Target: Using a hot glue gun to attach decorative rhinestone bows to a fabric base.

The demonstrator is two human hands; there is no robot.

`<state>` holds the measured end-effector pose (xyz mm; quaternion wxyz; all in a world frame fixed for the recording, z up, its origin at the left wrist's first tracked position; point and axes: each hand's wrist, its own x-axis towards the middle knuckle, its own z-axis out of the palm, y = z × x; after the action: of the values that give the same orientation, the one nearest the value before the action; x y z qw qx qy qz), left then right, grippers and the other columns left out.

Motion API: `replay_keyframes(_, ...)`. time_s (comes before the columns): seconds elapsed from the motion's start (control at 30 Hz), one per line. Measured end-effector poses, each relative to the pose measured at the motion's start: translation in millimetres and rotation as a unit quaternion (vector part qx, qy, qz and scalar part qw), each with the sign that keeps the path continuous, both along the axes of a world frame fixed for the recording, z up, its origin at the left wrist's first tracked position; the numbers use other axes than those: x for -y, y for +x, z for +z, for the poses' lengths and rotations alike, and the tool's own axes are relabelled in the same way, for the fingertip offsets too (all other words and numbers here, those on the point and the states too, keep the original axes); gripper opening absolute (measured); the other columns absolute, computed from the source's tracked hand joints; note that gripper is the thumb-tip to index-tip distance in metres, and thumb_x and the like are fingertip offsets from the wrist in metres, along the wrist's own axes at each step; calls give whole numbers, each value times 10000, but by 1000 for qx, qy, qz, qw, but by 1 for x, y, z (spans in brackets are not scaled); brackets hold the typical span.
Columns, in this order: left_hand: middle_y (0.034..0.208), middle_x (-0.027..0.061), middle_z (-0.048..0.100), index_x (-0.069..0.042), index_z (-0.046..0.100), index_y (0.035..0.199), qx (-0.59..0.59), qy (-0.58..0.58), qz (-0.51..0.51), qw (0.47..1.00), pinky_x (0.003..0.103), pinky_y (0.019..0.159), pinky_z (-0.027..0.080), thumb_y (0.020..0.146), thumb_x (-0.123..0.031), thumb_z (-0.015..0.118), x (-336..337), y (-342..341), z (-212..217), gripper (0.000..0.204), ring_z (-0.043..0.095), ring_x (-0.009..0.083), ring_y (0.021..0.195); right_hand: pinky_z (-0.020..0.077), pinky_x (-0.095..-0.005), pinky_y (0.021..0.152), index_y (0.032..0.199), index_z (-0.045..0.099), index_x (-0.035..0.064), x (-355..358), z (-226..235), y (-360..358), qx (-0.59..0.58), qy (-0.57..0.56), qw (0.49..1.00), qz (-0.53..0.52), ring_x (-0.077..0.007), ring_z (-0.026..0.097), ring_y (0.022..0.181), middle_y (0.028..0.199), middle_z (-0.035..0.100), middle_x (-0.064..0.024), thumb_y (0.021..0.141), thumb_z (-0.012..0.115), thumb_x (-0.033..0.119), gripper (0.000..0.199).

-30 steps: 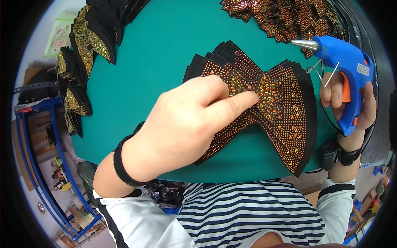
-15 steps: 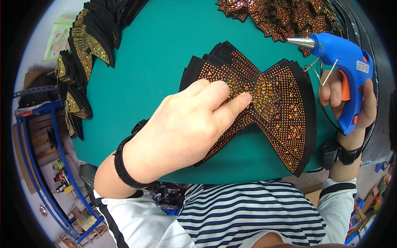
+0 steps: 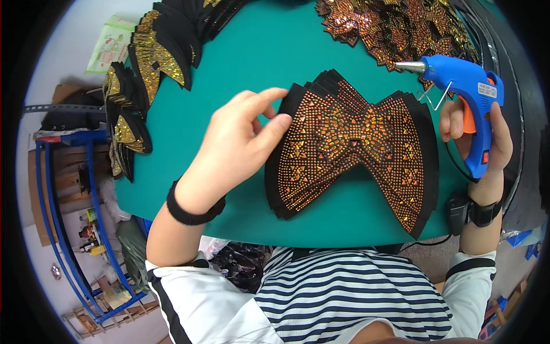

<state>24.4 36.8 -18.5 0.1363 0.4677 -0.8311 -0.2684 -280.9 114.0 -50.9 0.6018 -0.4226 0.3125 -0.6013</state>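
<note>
A: Far left?
B: Gold-and-black pieces [image 3: 160,63], piled beyond and left of the left fingers. Bare green tabletop [image 3: 240,63] lies between.
A: Left hand [image 3: 232,143]?
B: Thumb and index apart, tips at the upper left edge of the bow stack [image 3: 355,137]. Contact likely; can't tell if they press.
A: Where's the stack from those fingers?
B: Directly right, flat on the tabletop. Long axis runs left-right, away from the left fingertips toward the right hand [image 3: 495,166]. Left hand's nearer.
A: Edges, room?
B: Layers fan out along the stack's far and outer edges. Open green left of the left fingers, and a strip between the stack and the table's near edge. Right of the stack, tight.
A: Far right?
B: Right fingers wrapped round the blue glue gun [image 3: 478,126], nozzle pointing left, past the stack's far right corner. Orange sequinned pieces [image 3: 401,28] piled beyond the nozzle.
</note>
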Motion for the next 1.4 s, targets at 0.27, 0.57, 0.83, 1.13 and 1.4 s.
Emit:
replay_keyframes(0.27,805,8,501,-48,551,988,-35,34,65,997,208,583,420,669,-60,690,5,-6,-2,348,468,81,630,407,-301,633,1065,484,-56,3,-2,-4,12,-7,1000,13,-226,522,723,720,578,-130,902,288,370,496)
replay_keyframes(0.57,787,-19,500,-30,499,862,-284,104,35,952,188,623,428,761,6,602,0,8,-10,149,484,39,707,374,-286,589,1106,456,-27,0,-15,-19,13,12,1000,-11,-198,470,729,702,504,-84,896,302,404,503)
replay_keyframes(0.83,880,-10,517,-47,486,891,-427,114,121,889,212,744,440,806,33,530,9,106,-2,125,515,78,834,314,-247,560,1058,457,35,5,-25,-30,-18,16,999,-45,-132,419,670,647,455,-20,892,368,382,394)
replay_keyframes(1.13,899,4,563,-65,540,956,-437,-23,303,846,233,776,428,789,-20,594,39,331,3,181,531,97,838,322,-214,563,1100,453,-3,7,-29,-42,13,-4,997,-80,-119,414,678,638,424,-13,890,412,346,409)
replay_keyframes(1.4,883,28,583,-77,542,967,-471,-41,365,802,267,770,449,795,-24,590,83,488,22,187,560,141,836,313,-226,534,1144,446,11,40,15,34,44,14,996,-76,-121,407,701,690,435,-29,892,416,368,438)
